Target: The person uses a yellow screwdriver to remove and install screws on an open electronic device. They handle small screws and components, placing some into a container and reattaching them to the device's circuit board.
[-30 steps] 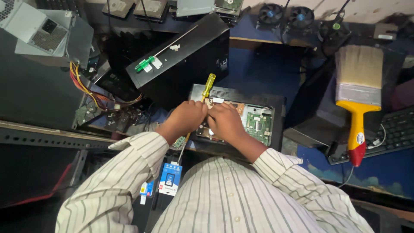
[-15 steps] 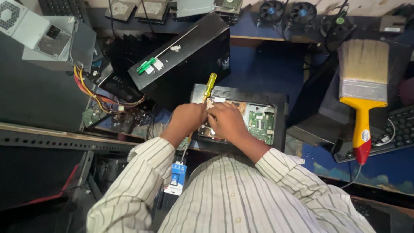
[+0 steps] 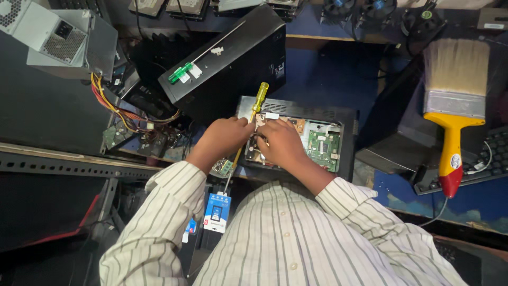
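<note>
the left hand (image 3: 222, 139) is seen curled, its fingers bent inward at the edge of an opened black device (image 3: 296, 135); whether the screwdriver (image 3: 253, 114) is gripped by it cannot be told, though the yellow handle rises just beyond its fingertips and the thin shaft runs down under the hand toward the body. the right hand (image 3: 281, 142) is laid knuckles-up over the exposed inside of the device, fingers bent and pressed down onto the parts there; what is pinched beneath them is hidden by the hand itself. both hands are held close together, nearly touching, with the wrists drawn in from striped shirt sleeves (image 3: 159, 212) and the forearms angled inward toward the middle.

the opened device is placed on the counter (image 3: 338, 79) directly in front of the person, and a green circuit board (image 3: 324, 149) is shown in it just right of the right hand. a black case (image 3: 227, 58) with a green-tipped strip on top is tilted behind the left hand. a grey power supply (image 3: 58, 37) with yellow and red wires (image 3: 114, 106) is set at the upper left. a wide paintbrush (image 3: 454, 100) with a yellow and red handle is laid well apart at the right, near a black keyboard (image 3: 476, 164). a small blue card (image 3: 216, 212) is hung near the shaft's lower end.
</note>
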